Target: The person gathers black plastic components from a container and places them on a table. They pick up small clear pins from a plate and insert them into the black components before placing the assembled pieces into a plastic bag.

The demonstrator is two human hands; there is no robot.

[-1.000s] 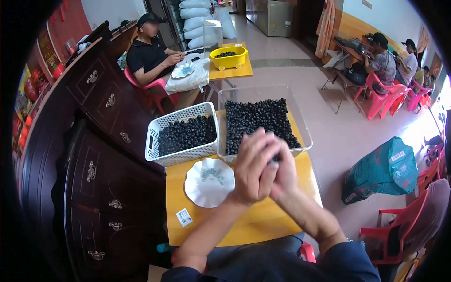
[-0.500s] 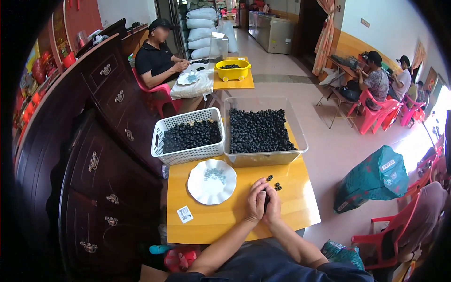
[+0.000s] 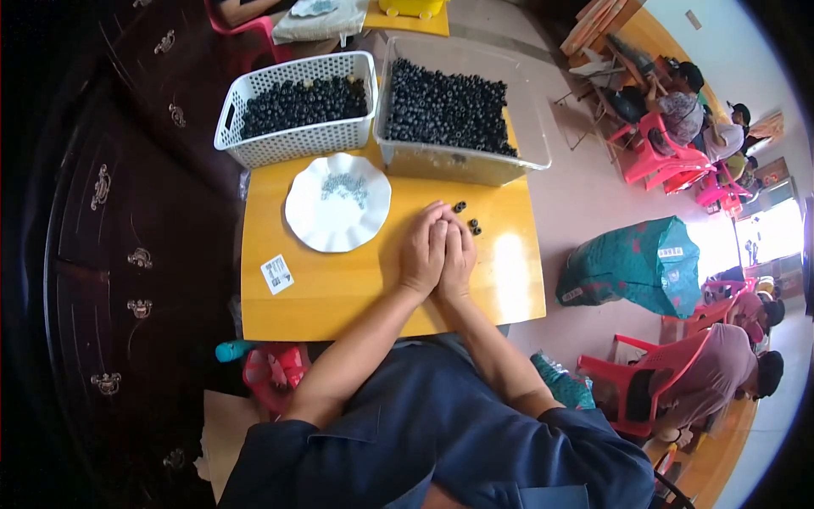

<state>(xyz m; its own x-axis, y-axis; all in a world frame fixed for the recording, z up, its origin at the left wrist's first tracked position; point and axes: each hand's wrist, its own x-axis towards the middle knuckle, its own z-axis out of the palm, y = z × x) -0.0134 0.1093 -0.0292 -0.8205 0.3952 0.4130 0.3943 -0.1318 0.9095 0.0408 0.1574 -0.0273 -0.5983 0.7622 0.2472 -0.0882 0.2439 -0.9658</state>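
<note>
My left hand (image 3: 422,254) and my right hand (image 3: 458,261) are clasped together just above the yellow table (image 3: 348,301), fingers curled and thumbs side by side. Whatever lies between the palms is hidden. Just beyond my fingertips, a few small black ring-shaped parts (image 3: 459,206) lie loose on the tabletop. A white scalloped plate (image 3: 309,216) with small pale-grey pieces (image 3: 346,188) in its middle stands to the left of my hands. Behind it are a white perforated basket (image 3: 297,150) and a clear plastic bin (image 3: 449,161), both holding many black parts.
A printed label (image 3: 276,274) is on the table's left side. Dark wooden drawers (image 3: 85,246) stand close on the left. On the right are a large green bag (image 3: 623,263) and a red plastic chair (image 3: 636,373) with a seated person. Other people sit at work farther off.
My view has tipped down and shifted, so the scene sits higher and farther left. My hands stay clasped; the black thing visible between them before is now covered.
</note>
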